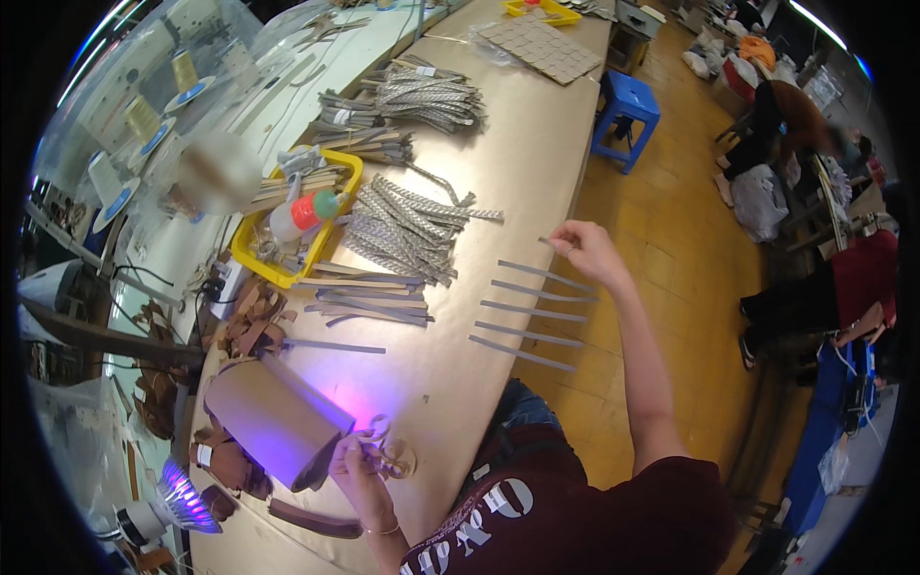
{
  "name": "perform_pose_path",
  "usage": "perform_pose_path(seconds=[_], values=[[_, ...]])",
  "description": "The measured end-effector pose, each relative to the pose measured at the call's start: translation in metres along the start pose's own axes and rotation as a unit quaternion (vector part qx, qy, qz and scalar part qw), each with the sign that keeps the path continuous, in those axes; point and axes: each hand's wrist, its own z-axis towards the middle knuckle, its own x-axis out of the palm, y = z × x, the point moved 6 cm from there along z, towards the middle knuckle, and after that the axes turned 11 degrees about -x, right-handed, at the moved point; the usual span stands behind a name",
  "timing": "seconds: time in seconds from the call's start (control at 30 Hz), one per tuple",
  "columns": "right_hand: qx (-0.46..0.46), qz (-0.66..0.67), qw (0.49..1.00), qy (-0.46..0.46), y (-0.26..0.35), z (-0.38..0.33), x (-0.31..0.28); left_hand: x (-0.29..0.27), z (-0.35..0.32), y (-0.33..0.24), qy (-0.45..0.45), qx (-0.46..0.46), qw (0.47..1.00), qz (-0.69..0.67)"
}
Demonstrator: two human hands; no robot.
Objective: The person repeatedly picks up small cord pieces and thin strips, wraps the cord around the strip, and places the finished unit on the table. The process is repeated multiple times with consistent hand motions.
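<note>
My right hand (586, 251) is raised beyond the table's right edge, its fingertips pinching a small dark end of a thin grey strip (544, 241). Just below it, several grey strips (529, 311) lie in a spaced row, their right ends sticking out past the edge. My left hand (358, 473) is closed low on the table, beside a brown curved panel (278, 412). Pale ring-like loops (381, 443) show at its fingertips; whether they are scissor handles or a looped strip I cannot tell. A single grey strip (337, 346) lies above the panel.
Bundles of braided straps (402, 230) and flat strips (369, 299) lie mid-table. A yellow basket (247, 261) holds a red-labelled bottle (305, 213). A lit lamp (187, 498) stands lower left, thread cones (139, 113) upper left. A blue stool (628, 105) and other people (791, 125) are right.
</note>
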Motion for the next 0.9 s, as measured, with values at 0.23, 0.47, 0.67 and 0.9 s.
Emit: perform_pose_path(seconds=[0.23,0.47,0.67,0.9], values=[[0.11,-0.189,0.974,0.06,-0.018,0.029,0.03,-0.007,-0.017,0.011,-0.024,0.019,0.997,0.068],[0.176,-0.318,0.931,0.028,-0.023,0.024,0.017,-0.022,-0.021,0.009,-0.102,0.118,0.968,0.196],[-0.108,-0.398,0.897,-0.159,0.024,0.02,0.037,-0.036,-0.031,-0.007,-0.176,0.23,0.847,0.445],[-0.25,-0.037,0.967,0.031,0.079,0.087,0.161,-0.043,-0.044,0.003,-0.197,0.244,0.82,0.478]])
